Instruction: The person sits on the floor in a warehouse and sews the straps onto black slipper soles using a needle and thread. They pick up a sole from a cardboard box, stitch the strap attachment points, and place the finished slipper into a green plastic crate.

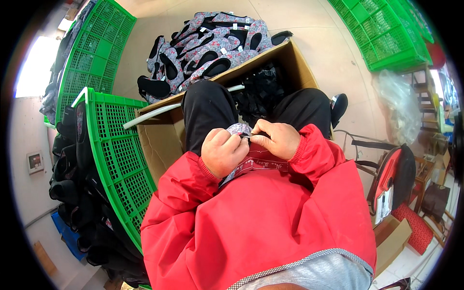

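Grey flowery cloth, a small shoe top piece [240,129], sits pinched between our two hands over our lap. Our left hand [223,152] is curled tight on its near edge. Our right hand [276,138] nips a thin dark strip at the same edge, fingers pressed together. We think we are working on that edge now; next it needs a steady pull. Just past the cloth stands an open brown cardboard box [295,63]. Beyond the box lies a pile of flowery shoe tops [203,48]. Left of the box stands a green plastic crate [116,145].
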### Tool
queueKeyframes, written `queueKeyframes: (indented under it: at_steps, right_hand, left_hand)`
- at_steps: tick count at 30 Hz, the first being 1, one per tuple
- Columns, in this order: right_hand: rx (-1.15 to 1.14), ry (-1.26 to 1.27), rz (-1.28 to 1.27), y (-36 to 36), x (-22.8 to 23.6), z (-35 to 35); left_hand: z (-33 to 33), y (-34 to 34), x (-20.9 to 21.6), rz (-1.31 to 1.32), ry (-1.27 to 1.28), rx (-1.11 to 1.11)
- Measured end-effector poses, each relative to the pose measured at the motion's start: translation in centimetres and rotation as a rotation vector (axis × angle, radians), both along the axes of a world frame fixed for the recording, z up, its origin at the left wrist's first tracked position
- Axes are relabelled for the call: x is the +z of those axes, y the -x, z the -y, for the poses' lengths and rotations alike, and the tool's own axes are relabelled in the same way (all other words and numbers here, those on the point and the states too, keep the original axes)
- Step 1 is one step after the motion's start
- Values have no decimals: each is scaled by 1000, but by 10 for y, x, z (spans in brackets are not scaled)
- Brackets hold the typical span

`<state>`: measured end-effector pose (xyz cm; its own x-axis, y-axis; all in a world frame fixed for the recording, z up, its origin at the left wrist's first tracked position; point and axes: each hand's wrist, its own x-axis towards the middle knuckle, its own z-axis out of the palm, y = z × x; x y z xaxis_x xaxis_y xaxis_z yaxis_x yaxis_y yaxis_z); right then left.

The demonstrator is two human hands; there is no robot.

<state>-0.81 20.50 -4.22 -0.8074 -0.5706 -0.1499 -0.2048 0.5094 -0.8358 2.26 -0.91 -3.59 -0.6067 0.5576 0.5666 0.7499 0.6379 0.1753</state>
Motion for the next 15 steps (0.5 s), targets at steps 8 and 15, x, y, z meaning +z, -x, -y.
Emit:
queueKeyframes:
  at_steps: [8, 15]
  right_hand:
    - [-11, -23, 0, -2, 0, 1]
    - [-13, -25, -9, -2, 0, 1]
  left_hand:
    - [2, -1, -2, -3, 55, 14]
    - [-2, 0, -3, -28, 0, 7]
